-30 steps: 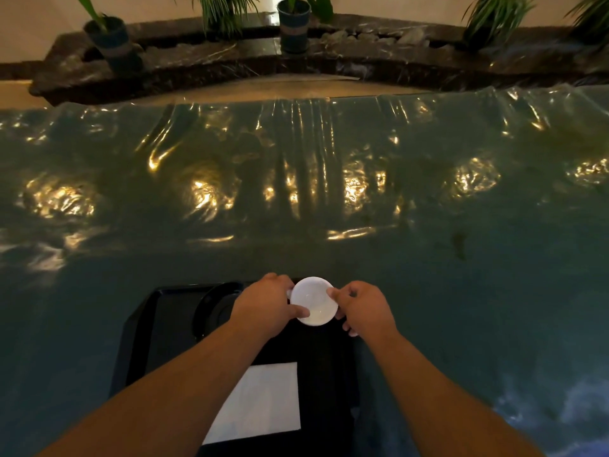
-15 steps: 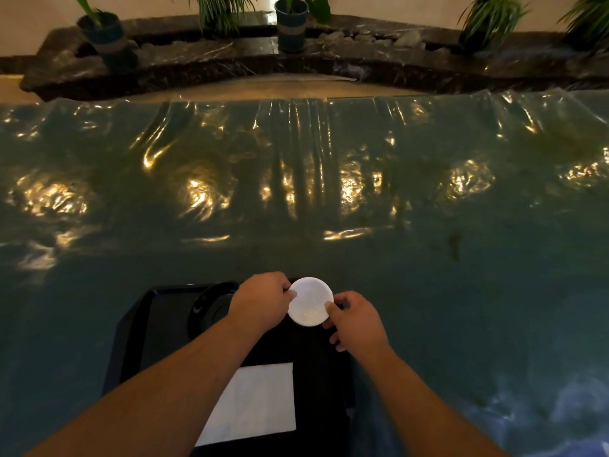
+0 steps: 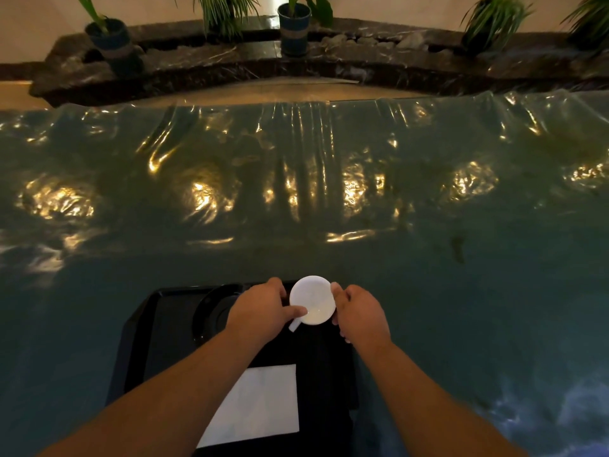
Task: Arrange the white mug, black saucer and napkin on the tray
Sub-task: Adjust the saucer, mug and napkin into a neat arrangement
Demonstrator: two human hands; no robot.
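Step in hand: placing the mug (image 3: 312,300) on the tray (image 3: 145,338); the napkin (image 3: 253,405) and saucer (image 3: 211,313) already lie there, so I judge the task near its end.
Mug: white, seen from above with its mouth up, at the far right part of the tray; its handle points toward the person and to the left. Whether it rests on the tray floor or is held just above it cannot be told.
Left hand (image 3: 263,311): closed on the mug's left side, thumb across the near rim, close to the handle.
Right hand (image 3: 361,313): fingers curled against the mug's right side, so both hands grip the mug.
Saucer: black, at the far left part of the tray, partly hidden under the left hand, just beside the mug.
Napkin: white, flat, on the near part of the tray, partly covered by the left forearm.
Next move: probably set the mug down level, or shift it left onto the saucer, then let go without tipping it.
Around: the tray sits on a table under a shiny, wrinkled plastic cover (image 3: 428,258); potted plants (image 3: 293,28) stand on a dark stone ledge (image 3: 362,57) well beyond.
In the way: little; dim light and black on black make the saucer's edge hard to see.
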